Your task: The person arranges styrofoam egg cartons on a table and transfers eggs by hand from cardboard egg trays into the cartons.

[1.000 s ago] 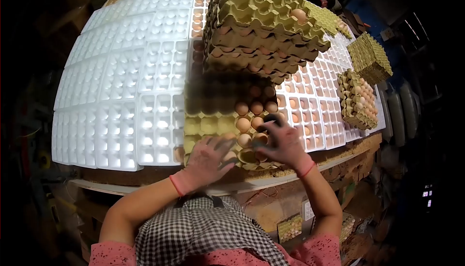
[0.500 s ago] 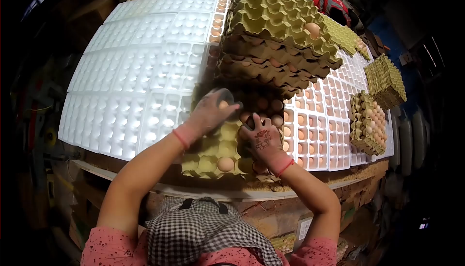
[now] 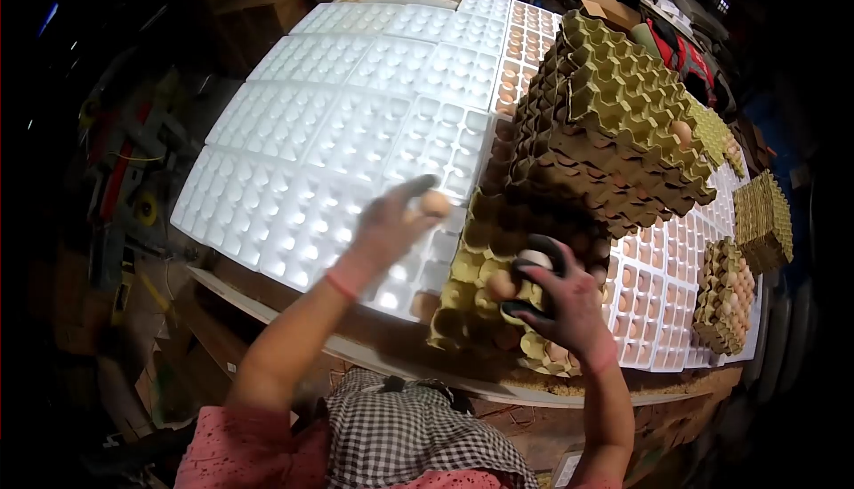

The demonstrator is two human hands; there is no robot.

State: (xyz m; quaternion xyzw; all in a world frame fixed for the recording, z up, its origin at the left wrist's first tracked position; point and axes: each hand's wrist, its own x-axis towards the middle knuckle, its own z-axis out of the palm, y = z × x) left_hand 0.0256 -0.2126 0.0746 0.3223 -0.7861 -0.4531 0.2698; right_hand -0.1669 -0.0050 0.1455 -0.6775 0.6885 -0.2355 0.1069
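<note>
My left hand (image 3: 391, 226), in a thin glove with dark fingertips, is closed round a brown egg (image 3: 434, 204) above the white egg trays (image 3: 325, 195). To the right, my right hand (image 3: 571, 298) curls its fingers round eggs; a pale egg (image 3: 535, 260) and a brown egg (image 3: 501, 287) show at its fingertips. Under it lies a yellow pulp egg tray (image 3: 449, 313), partly in shadow, with eggs in some cups. Some of that tray is hidden behind my right hand.
A tall stack of pulp trays (image 3: 614, 106) rises behind my right hand, one loose egg (image 3: 681, 133) on top. White trays filled with eggs (image 3: 654, 302) lie to the right, beside smaller pulp stacks (image 3: 725, 298). The table edge (image 3: 356, 351) runs in front of me.
My left hand has moved left from the pulp tray to over the white trays with an egg. My right hand has lifted from the tray with eggs. The view has turned left.
</note>
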